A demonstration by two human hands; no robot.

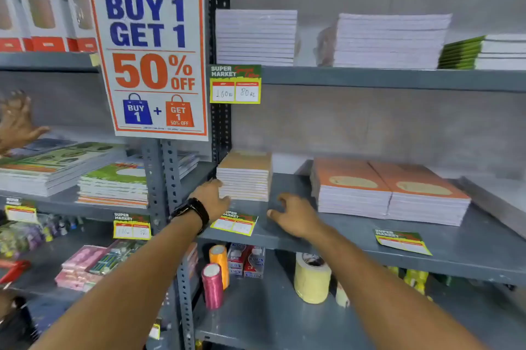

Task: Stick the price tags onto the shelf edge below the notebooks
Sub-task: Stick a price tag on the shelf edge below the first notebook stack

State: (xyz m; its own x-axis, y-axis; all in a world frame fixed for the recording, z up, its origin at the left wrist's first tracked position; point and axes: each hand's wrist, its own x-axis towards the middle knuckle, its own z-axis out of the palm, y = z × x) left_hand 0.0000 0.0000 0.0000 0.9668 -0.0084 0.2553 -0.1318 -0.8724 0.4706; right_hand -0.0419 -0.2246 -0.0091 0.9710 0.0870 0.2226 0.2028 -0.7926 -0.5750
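A grey metal shelf (355,238) runs beneath both outstretched hands. Beyond the right hand (296,217) sit two stacks of orange-covered notebooks (390,193); the left hand (212,197) touches a smaller stack of brown-covered notebooks (244,176), probably steadying or squaring it. Neither hand grips anything: the left is loosely curled against the stack, the right half-open with its fingers resting on the shelf. A green, yellow and red paper price tag (234,223) lies flat between the hands, another (402,241) well to the right, both seemingly waiting to be stuck on.
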